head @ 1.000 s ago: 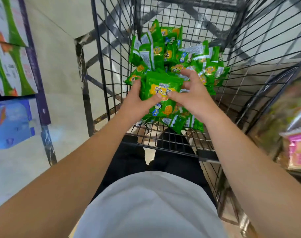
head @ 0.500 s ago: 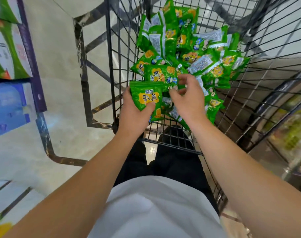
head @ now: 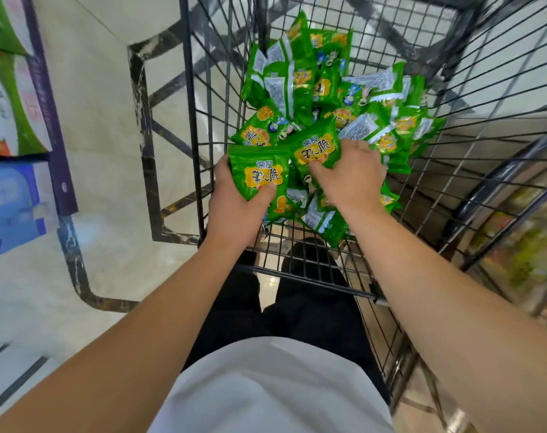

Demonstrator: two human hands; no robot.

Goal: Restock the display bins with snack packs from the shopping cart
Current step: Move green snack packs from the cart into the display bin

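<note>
Glossy green plastic-film snack packs [head: 316, 98] with shiny crinkled seams, dark painted metal wire shopping cart [head: 200, 126], smooth polished pale stone floor [head: 103, 120] with dark veined inlay, matt white cloth shirt [head: 266, 389], matt black cloth trousers [head: 297, 314]

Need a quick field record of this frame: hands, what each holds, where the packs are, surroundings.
left hand: grips a green snack pack, thumb on its front
right hand: fingers pinch a second green pack on the pile
pile of green packs: inside the wire shopping cart
left of cart: boxed goods on a shelf edge
right of cart: blurred display, contents unclear
floor: pale tile, dark inlay
</note>
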